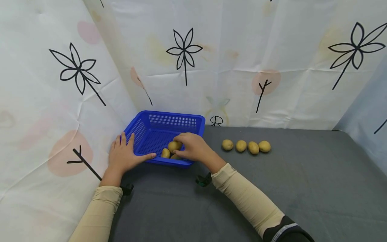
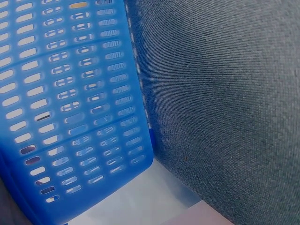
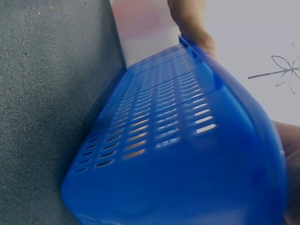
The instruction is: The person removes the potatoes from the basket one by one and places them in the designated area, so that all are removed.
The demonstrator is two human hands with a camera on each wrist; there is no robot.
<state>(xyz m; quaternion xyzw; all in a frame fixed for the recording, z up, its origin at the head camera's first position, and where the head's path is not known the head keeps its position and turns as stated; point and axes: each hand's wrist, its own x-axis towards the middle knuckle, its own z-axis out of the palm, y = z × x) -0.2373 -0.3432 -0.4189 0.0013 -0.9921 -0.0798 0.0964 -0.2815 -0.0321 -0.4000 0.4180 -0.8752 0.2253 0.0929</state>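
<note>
A blue perforated plastic basket (image 1: 176, 114) stands at the back of the table. My left hand (image 1: 122, 157) rests at its near left corner, fingers spread and thumb along the front rim; that thumb (image 3: 194, 28) also shows in the right wrist view. Reaching over the front rim, my right hand (image 1: 195, 148) holds a potato (image 1: 174, 146) between thumb and fingers inside the basket. Two more potatoes lie beneath it, one at the left (image 1: 165, 153) and one partly hidden by the rim (image 1: 175, 157). The basket's slotted wall (image 2: 70, 136) fills much of the left wrist view.
Several potatoes (image 1: 241, 146) sit in a row on the grey cloth (image 1: 302, 174) to the basket's right. A white patterned sheet (image 1: 223, 67) hangs behind and at the left, close to the basket.
</note>
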